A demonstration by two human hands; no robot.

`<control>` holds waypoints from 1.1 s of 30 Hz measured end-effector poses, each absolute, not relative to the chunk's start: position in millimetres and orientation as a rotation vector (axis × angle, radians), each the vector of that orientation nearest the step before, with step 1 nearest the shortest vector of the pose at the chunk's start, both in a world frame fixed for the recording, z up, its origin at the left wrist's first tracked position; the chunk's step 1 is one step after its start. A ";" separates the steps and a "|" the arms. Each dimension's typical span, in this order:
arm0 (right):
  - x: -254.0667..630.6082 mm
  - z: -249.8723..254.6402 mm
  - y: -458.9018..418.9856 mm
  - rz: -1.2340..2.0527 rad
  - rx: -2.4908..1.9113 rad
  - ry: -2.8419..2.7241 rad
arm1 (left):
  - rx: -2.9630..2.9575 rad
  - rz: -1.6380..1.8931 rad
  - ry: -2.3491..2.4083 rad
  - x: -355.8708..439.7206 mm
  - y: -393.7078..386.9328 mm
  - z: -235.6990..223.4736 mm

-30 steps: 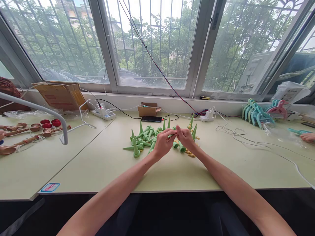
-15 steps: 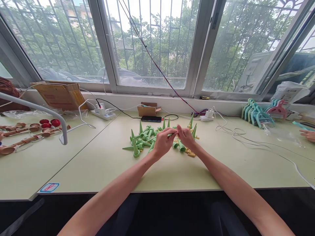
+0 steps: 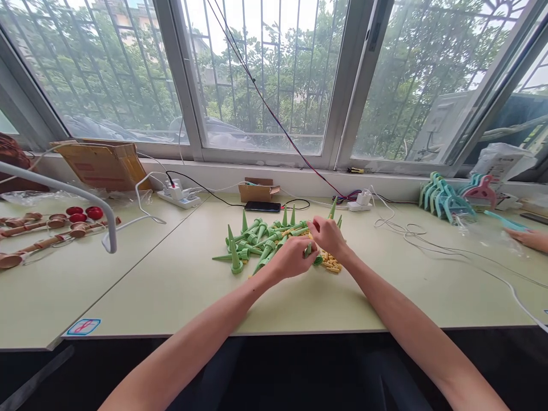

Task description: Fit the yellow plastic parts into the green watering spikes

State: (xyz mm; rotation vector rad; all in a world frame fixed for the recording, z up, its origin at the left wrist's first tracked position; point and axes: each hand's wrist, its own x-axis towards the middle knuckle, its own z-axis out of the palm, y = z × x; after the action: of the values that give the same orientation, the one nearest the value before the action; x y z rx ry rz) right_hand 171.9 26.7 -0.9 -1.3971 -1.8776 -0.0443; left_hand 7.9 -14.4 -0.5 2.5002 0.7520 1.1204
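My left hand (image 3: 294,258) is closed around a green plastic spike (image 3: 308,250), most of it hidden by the fingers. Just beyond and to the right, my right hand (image 3: 329,237) is bent down with its fingers drawn together; whatever the fingertips grip cannot be made out. Under and beside both hands spreads a heap of green cone-shaped spikes (image 3: 234,260) with ribbed collars, some upright, others on their sides. Small yellow pegs (image 3: 331,264) lie under my right wrist, partly covered by the hand.
Behind the heap are a phone (image 3: 262,206) and a small cardboard box (image 3: 258,190). Wooden kendamas (image 3: 55,228) and a white bent tube (image 3: 112,228) stand left. White cables (image 3: 411,231), clothes hangers (image 3: 445,197) and another person's hand (image 3: 526,237) with a teal piece are right.
My hands, which met over the heap, have come apart. The left has dropped lower with the spike, while the right stays close to the heap. The other person's hand has moved inward.
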 end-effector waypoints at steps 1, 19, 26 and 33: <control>171.7 -0.5 26.0 -0.043 -1.443 -1.907 | 2.506 1.039 0.750 7.4 -15.4 -0.7; 166.1 0.8 21.7 0.102 -1.789 -2.202 | 2.533 0.720 0.714 5.9 -18.8 2.8; 166.5 2.3 21.0 0.101 -1.787 -2.169 | 2.557 0.664 0.791 6.7 -19.1 4.9; 169.2 3.1 22.5 0.019 -1.796 -2.074 | 2.552 0.674 0.873 4.3 -15.6 3.8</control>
State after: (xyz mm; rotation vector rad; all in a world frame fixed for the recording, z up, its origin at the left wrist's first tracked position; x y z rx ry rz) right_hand 169.2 22.5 3.1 -1.7957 -2.0742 0.0188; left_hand 4.3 -15.6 3.8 2.5519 0.8734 0.6737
